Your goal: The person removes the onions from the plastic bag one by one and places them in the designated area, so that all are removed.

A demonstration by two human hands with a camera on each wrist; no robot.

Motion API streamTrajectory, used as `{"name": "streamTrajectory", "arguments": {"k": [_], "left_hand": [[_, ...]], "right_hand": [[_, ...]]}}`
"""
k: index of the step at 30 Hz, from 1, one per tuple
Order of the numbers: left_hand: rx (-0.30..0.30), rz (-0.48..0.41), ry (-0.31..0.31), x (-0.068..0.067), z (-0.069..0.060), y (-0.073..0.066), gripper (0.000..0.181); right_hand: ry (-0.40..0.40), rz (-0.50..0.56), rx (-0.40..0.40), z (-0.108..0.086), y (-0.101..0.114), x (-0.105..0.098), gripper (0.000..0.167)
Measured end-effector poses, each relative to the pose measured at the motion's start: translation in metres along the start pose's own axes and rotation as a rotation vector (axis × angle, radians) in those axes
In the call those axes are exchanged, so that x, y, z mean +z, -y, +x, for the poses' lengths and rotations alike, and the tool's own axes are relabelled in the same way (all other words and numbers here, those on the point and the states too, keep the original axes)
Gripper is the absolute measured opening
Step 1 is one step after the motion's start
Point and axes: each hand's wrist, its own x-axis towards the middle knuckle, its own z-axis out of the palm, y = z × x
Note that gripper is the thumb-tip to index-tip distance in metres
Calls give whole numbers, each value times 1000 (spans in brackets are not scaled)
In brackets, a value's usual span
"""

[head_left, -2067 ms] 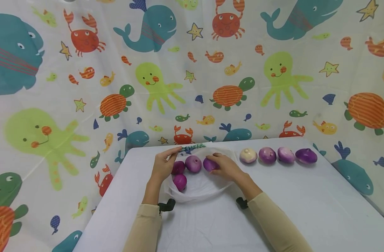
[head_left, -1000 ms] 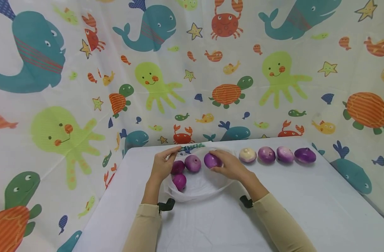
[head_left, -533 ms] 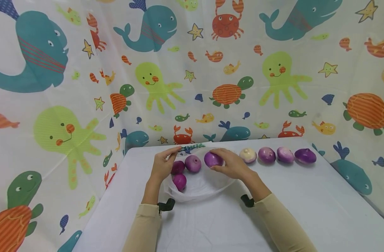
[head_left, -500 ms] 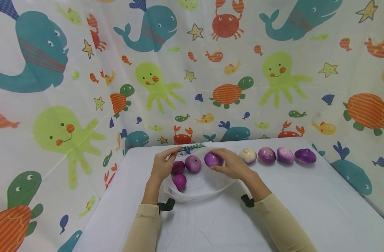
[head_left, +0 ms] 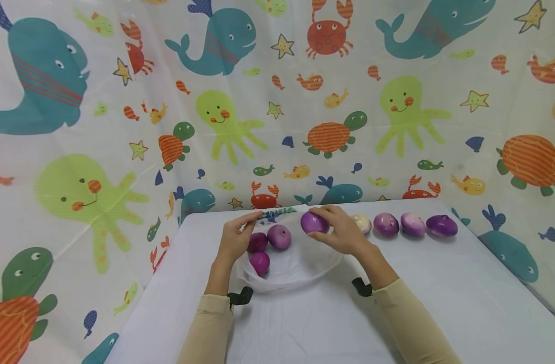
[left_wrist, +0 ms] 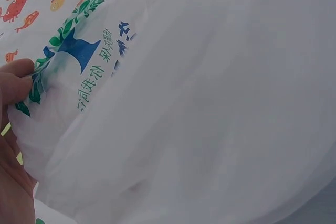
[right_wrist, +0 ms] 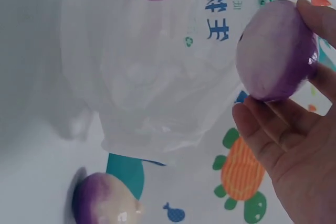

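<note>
A white plastic bag (head_left: 300,268) with green and blue print lies spread open on the table. My left hand (head_left: 233,241) pinches its far left edge between thumb and finger; the left wrist view shows this grip on the printed rim (left_wrist: 68,51). Inside the bag sit a dark purple onion (head_left: 257,242), a larger onion (head_left: 279,236) and a small magenta onion (head_left: 260,263). My right hand (head_left: 346,233) holds a glossy purple onion (head_left: 313,223) above the bag's right side, with thumb and fingers around it in the right wrist view.
Along the table's back right stands a row: a pale onion (head_left: 363,223), partly hidden by my right hand, then a purple onion (head_left: 386,225), a lighter one (head_left: 413,224) and a dark one (head_left: 441,225). A sea-animal curtain (head_left: 277,136) hangs behind the white table (head_left: 441,293).
The right hand, gripping the purple onion, has risen and moved right from over the bag's inside toward the pale onion, partly covering it. My left hand keeps its place at the bag's edge.
</note>
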Motion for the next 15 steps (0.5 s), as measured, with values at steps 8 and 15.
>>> {"name": "streamTrajectory", "arguments": {"k": [8,15], "left_hand": [[3,8,-4,1,1,2,29],[5,9,-2,0,1,3,29]], "right_hand": [[-81,0,-31,0,-8,-7,69],[-139,-24,-38,-2,-16,-10,66]]}}
